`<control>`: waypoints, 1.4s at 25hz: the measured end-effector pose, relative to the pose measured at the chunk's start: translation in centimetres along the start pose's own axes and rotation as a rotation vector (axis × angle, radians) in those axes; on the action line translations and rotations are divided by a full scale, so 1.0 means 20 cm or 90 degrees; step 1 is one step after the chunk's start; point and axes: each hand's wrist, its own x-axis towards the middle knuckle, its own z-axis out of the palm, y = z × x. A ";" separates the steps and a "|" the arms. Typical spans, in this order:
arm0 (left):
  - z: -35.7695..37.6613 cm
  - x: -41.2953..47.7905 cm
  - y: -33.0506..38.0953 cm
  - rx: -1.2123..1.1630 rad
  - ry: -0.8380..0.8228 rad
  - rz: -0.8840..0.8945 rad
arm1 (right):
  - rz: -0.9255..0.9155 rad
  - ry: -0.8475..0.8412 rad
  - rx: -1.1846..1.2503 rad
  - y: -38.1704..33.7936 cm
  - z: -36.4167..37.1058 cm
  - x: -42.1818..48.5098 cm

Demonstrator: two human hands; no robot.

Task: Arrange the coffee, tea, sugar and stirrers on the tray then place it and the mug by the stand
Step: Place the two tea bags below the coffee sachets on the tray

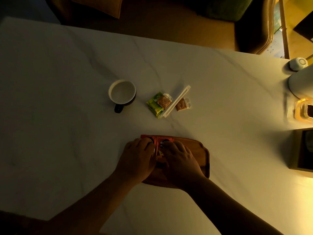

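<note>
A wooden tray (201, 155) lies near the front of the white table. Two red coffee sachets (160, 141) lie side by side at its far left corner. My left hand (137, 160) presses flat on the left sachet, and my right hand (179, 160) on the right one, fingers spread. Farther back, a dark mug with a white inside (122, 92) stands empty. To its right lie green tea packets (154, 106), two brown sugar packets (164, 101) (182, 104), and wrapped white stirrers (177, 101) lying diagonally.
At the right edge stand a white lamp base (299, 82), a small white round object (298, 63), a glass container (303, 110) and a dark box (303, 150). Chairs (250, 31) sit beyond the table's far edge.
</note>
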 end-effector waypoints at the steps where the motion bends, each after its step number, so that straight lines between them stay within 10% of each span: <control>1: -0.02 0.04 -0.01 -0.011 0.006 -0.018 | 0.013 0.021 0.020 0.01 -0.03 0.03; 10: -0.04 0.57 -0.11 -0.248 -0.025 -0.385 | 0.175 0.217 0.108 0.16 -0.40 0.72; 22: 0.00 0.83 -0.16 -0.231 0.000 -0.420 | 0.226 0.001 0.001 0.29 -0.55 1.14; 35: -0.05 0.95 -0.13 -0.177 -0.063 -0.410 | 0.174 0.197 0.363 0.44 -0.78 0.94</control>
